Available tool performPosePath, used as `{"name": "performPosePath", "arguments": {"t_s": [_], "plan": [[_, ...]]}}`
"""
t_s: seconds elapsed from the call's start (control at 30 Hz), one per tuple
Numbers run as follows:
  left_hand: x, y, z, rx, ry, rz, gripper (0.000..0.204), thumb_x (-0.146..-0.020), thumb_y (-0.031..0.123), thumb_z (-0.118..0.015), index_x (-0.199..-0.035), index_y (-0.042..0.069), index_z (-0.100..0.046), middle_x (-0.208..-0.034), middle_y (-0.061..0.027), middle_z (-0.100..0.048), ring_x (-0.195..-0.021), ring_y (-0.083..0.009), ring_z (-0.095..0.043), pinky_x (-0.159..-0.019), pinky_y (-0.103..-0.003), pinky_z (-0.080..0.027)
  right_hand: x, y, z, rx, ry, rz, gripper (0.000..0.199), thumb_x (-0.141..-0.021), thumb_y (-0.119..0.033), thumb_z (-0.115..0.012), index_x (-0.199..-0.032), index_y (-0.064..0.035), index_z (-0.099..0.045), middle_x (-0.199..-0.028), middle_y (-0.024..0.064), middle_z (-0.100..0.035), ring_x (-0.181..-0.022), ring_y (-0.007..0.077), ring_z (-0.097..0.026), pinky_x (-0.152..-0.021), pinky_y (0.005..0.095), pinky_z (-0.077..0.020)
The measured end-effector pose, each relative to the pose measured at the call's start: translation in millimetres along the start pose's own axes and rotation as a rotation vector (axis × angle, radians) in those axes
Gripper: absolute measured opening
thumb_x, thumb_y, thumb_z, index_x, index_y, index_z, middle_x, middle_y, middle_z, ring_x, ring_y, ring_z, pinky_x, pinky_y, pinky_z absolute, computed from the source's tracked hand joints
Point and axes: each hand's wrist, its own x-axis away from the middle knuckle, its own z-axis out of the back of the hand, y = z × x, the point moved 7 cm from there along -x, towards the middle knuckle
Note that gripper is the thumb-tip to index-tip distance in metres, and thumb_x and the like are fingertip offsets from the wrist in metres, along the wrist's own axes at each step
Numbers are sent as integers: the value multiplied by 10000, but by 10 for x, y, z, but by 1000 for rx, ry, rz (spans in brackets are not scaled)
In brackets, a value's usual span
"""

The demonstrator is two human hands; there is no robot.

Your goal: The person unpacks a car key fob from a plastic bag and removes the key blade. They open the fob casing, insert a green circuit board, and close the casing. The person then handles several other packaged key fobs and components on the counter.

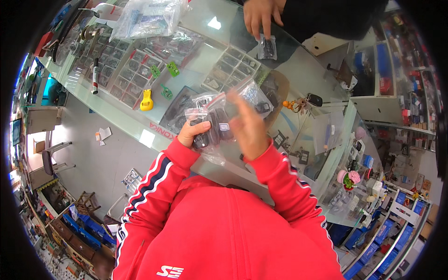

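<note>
My left hand (pixel 188 134) grips a bunch of small clear zip bags (pixel 212 125), its thumb pressed over the front one. Dark objects that look like car key fobs show through the plastic. My right hand (pixel 250 128) is just to the right of the bunch, smeared by motion, so what its fingers do is unclear. Partly behind it, another clear bag (pixel 255 97) with small parts and a dark fob lies on the glass counter (pixel 186 161). Across the counter, a person's hand (pixel 261 16) touches a small bag with a black key fob (pixel 267 47).
A yellow tool (pixel 146 100), a marker (pixel 95 76) and green circuit boards (pixel 172 69) lie on the counter at left. Compartment trays (pixel 231 67) show there too. A large plastic bag (pixel 147 18) sits at the far left. Keys with an orange charm (pixel 294 106) lie to the right.
</note>
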Motion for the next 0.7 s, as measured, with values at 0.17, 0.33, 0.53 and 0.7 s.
{"name": "performPosePath", "arguments": {"t_s": [0.17,0.33,0.53,0.7], "plan": [[-132,148,-124,96,-110,-35,505,-709,166,-655,-1139,-8,-455,-927,-130,-589,-708,-228,-612,-543,-342,-520,-817,430,651,805,197,-94,378,-839,-329,-508,-1123,-81,-530,-1202,148,-484,-894,310,-567,-758,361,-446],[-111,225,-151,112,-103,-19,547,-691,106,-666,-1183,46,-435,-959,-84,-566,-796,-202,-594,-636,-332,-518,-916,598,617,535,14,-213,364,-842,-328,-518,-1098,-70,-541,-1156,100,-523,-878,212,-574,-751,321,-448],[-100,273,-109,-132,47,-135,366,-754,152,-601,-1067,-23,-527,-922,-89,-600,-787,-163,-591,-673,-281,-488,16,299,-69,-642,-23,-502,345,-859,-235,-535,-1142,-44,-483,-1056,71,-563,-863,188,-586,-717,344,-494],[-5,145,-247,-7,-15,45,398,-764,123,-605,-1129,26,-479,-1004,-72,-577,-832,-156,-572,-726,-293,-470,305,404,-152,-1020,148,-606,275,-857,-61,-495,-1130,-32,-476,-1011,78,-563,-902,180,-577,-684,386,-539]]}}
